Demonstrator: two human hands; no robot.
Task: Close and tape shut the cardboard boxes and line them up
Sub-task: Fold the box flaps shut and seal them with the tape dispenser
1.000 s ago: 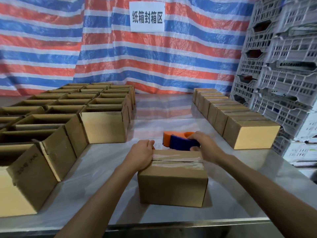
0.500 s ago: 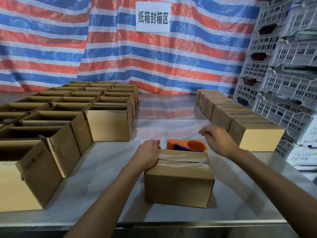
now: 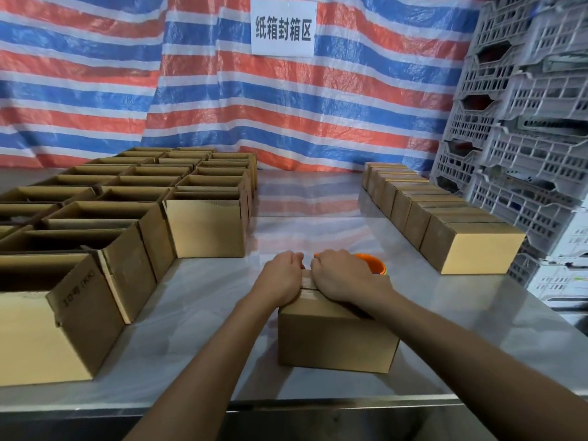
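Note:
A closed cardboard box (image 3: 337,340) with clear tape along its top seam stands on the steel table (image 3: 203,316) near the front edge. My left hand (image 3: 281,278) lies on the box's top left, fingers curled over the far edge. My right hand (image 3: 342,276) presses on the top beside it, fingers bent over the same edge; the two hands almost touch. An orange tape dispenser (image 3: 374,264) rests just behind the box, mostly hidden by my right hand. A row of closed boxes (image 3: 477,249) runs along the right side.
Several open boxes (image 3: 206,227) fill the left half of the table in rows. Grey plastic crates (image 3: 525,122) are stacked at the right. A striped tarp (image 3: 222,90) with a white sign (image 3: 283,28) hangs behind. Bare steel lies between the two box groups.
My right hand let go of the tape dispenser, rose, then came down onto the box top next to my left hand. The dispenser now lies behind the box.

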